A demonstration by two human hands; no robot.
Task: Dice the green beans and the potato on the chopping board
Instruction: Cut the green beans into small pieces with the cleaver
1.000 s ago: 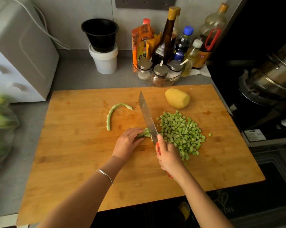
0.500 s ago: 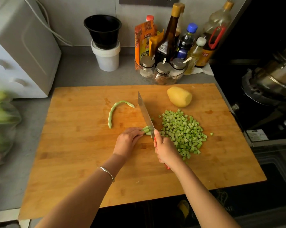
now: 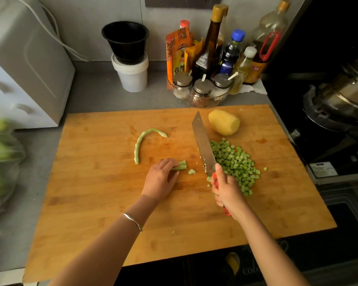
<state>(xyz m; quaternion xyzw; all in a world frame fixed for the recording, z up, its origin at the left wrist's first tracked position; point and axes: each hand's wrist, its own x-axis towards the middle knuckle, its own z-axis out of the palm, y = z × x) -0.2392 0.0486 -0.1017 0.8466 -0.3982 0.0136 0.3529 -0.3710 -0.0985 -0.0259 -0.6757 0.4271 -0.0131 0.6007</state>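
Dicing is midway: right hand (image 3: 227, 188) grips knife (image 3: 202, 143) beside diced pile (image 3: 233, 159); left hand (image 3: 159, 178) holds bean stubs (image 3: 181, 165); whole bean (image 3: 142, 141), potato (image 3: 224, 122) uncut.

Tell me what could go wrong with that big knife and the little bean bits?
The bean stubs under the left hand are short, so the next cut of the knife in the right hand may land close to the fingertips. The round potato might roll when it gets cut. The diced pile lies right beside the blade, so pieces could scatter.
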